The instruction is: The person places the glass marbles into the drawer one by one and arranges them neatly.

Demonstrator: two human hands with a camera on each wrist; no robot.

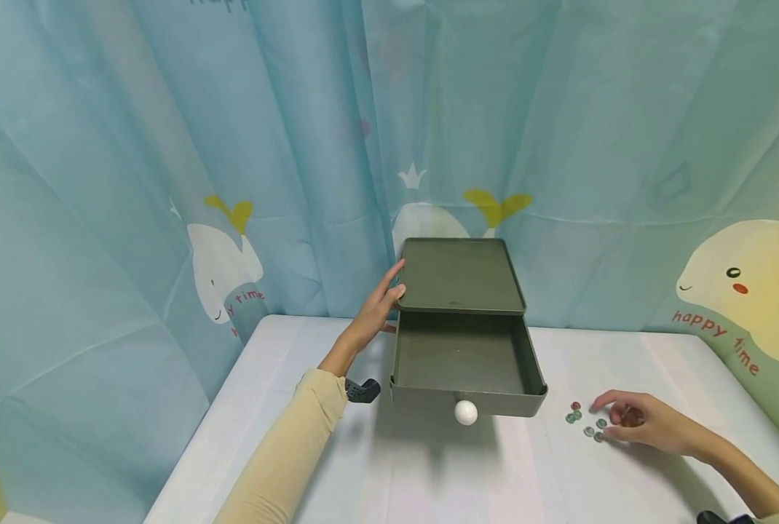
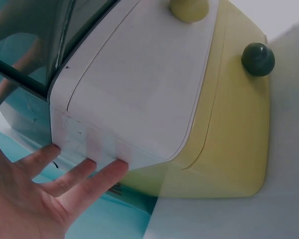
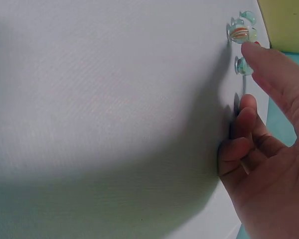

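A small drawer unit with a flat green top [image 1: 461,276] stands near the back of the table. Its top drawer [image 1: 458,353] is pulled out toward me, with nothing inside and a white knob [image 1: 466,413] in front. My left hand [image 1: 375,309] rests against the unit's left side; in the left wrist view its spread fingertips touch the side by the white drawer [image 2: 139,79]. Several glass marbles [image 1: 589,431] lie right of the unit. My right hand [image 1: 654,422] is beside them, thumb and forefinger extended close to the nearest marbles and the other fingers curled.
Below the white drawer sits a yellow drawer [image 2: 234,124] with a dark green knob [image 2: 258,59]. A white cloth covers the table [image 1: 455,487]. Behind it hangs a blue-green curtain [image 1: 311,145] printed with whales.
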